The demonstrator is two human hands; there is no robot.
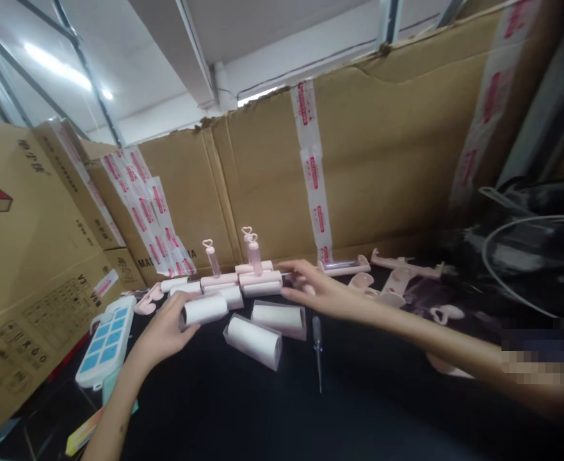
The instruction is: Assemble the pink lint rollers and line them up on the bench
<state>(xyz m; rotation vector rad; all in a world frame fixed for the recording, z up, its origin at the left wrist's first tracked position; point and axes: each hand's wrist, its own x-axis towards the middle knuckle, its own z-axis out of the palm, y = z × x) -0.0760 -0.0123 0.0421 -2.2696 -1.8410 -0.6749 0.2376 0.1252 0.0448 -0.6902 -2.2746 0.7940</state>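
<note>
My left hand is closed around a white paper roll in clear wrap, which lies near the table top. My right hand reaches in from the right, thumb and fingers stretched apart at the right end of a pink roll holder with a white roll in it. Whether the fingertips touch the holder is hard to tell. Clear tubes with pink heart-shaped tops stand upright on the holders. Two more wrapped rolls, one nearer and one behind it, lie between my hands.
A screwdriver lies on the black table. Loose pink parts and another holder are at the right, near a white cable. A white case with blue panels is at left. Cardboard walls the back.
</note>
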